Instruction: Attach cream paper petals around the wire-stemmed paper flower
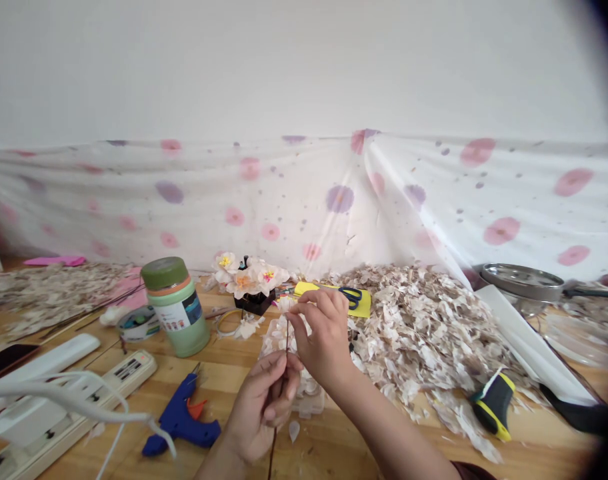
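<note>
My left hand point(267, 400) is closed around a thin dark brown stem point(287, 337), which stands nearly upright and runs down below the palm. At the stem's top, my right hand point(324, 333) pinches a small pale petal point(286, 305) between thumb and fingers; its exact hold is partly hidden. Behind and below the hands sits a clear plastic box point(311, 405) with pale petals in it. One loose petal point(294, 431) lies on the wooden table just right of my left hand.
A blue glue gun point(181, 417), a power strip point(129, 373) with white cables and a green jar point(177, 310) stand left. Finished flowers point(254, 275) are behind. Scissors point(353, 297) lie on yellow material. Right are a big petal heap point(424, 327), a black-yellow handled tool point(494, 403) and a pan point(524, 280).
</note>
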`<state>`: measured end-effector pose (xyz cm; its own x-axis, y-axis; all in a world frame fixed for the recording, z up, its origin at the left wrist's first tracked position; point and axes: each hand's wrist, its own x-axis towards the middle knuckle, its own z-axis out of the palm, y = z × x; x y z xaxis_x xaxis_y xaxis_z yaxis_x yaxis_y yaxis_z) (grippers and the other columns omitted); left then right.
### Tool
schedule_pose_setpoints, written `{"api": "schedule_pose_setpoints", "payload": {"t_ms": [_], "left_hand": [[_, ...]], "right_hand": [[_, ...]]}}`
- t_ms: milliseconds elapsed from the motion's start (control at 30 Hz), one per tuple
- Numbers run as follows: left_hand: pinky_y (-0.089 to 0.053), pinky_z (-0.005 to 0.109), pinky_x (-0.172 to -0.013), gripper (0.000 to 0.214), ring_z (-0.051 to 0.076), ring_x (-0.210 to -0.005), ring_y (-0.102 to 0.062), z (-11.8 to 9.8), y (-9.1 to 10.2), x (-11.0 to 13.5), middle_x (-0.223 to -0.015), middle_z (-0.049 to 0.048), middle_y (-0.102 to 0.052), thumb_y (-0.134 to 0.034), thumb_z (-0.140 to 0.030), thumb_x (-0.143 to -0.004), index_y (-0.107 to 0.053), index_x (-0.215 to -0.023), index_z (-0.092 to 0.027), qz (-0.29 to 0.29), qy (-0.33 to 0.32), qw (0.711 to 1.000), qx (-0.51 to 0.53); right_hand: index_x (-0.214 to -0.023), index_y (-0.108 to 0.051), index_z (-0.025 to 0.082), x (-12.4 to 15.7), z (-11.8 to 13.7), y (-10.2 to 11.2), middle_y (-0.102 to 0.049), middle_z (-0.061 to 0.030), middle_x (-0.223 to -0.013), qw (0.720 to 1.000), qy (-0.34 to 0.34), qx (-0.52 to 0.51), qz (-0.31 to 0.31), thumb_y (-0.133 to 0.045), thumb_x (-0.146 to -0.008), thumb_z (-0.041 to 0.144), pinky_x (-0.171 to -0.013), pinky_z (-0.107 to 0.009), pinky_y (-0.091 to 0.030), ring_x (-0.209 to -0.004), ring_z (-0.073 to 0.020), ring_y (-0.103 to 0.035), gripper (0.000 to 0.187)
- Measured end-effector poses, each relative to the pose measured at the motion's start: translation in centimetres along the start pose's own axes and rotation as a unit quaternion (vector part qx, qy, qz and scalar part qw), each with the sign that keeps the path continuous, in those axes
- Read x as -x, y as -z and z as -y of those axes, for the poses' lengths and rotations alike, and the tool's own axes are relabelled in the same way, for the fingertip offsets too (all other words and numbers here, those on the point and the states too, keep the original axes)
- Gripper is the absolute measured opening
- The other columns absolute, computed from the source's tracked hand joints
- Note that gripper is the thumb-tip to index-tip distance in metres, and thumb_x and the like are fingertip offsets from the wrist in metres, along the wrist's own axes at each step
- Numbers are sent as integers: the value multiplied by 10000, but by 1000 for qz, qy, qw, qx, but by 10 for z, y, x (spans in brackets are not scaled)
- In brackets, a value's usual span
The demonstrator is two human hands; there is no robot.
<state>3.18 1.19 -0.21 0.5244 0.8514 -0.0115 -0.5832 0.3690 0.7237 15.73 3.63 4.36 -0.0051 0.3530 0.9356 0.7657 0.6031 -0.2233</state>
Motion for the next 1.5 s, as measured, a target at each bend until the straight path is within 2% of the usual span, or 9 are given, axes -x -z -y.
{"api": "schedule_pose_setpoints", "payload": {"t_ms": [200, 400, 900, 1133, 1267, 1333, 1500], "left_hand": [[-122, 94, -285, 196, -26, -304, -132, -1, 1, 0, -498, -51, -540, -658, -325, -780, -657, -737, -134, -8, -6, 1000, 7], [-134, 90, -287, 202, -28, -313, -126, -2, 1, 0, -498, -47, -540, -699, -322, -741, -666, -731, -123, -8, -10, 1000, 16], [-112, 95, -279, 200, -33, -293, -118, -1, 0, 2, -469, -54, -526, -690, -327, -748, -679, -727, -129, -3, -2, 1000, 4], [-158, 105, -307, 217, -26, -316, -170, -4, 1, 0, -499, -53, -537, -715, -353, -728, -677, -742, -140, -34, -23, 999, 8], [-178, 101, -322, 242, -27, -329, -229, -8, 1, -1, -507, -56, -532, -762, -353, -678, -679, -751, -138, -87, -63, 994, -7], [-167, 99, -319, 267, -28, -335, -247, -9, 1, -2, -509, -56, -524, -793, -350, -638, -676, -732, -130, -110, -80, 991, -19], [-157, 104, -320, 288, -25, -343, -262, -9, 2, -3, -511, -62, -510, -819, -345, -601, -673, -717, -126, -116, -96, 988, -33]], "right_hand": [[-834, -612, 190, 0, 1, 3, -620, -42, -889, 1000, -9, -9, 10, -597, -845, 187, -794, -368, -347, -867, -195, -484, 20], [-876, -598, 187, 1, 0, 4, -612, -53, -932, 1000, -17, -14, 3, -583, -837, 167, -811, -381, -351, -897, -206, -491, 46], [-828, -578, 186, 4, -3, -1, -610, -46, -925, 1000, -19, -3, 18, -591, -825, 152, -809, -375, -342, -897, -205, -483, 36], [-910, -566, 185, -1, -2, 11, -589, -61, -958, 999, -12, -37, 18, -544, -819, 140, -807, -391, -348, -906, -215, -490, 103], [-976, -563, 197, -6, -2, 20, -580, -66, -991, 999, -18, -47, 2, -475, -844, 120, -814, -401, -340, -920, -216, -486, 176], [-914, -556, 201, -8, -2, 23, -579, -55, -941, 998, -21, -54, -7, -423, -851, 97, -793, -392, -333, -890, -207, -481, 181], [-719, -442, 196, -10, -2, 28, -513, -27, -748, 996, -38, -78, -3, -335, -858, 109, -730, -378, -313, -755, -187, -439, 196]]}}
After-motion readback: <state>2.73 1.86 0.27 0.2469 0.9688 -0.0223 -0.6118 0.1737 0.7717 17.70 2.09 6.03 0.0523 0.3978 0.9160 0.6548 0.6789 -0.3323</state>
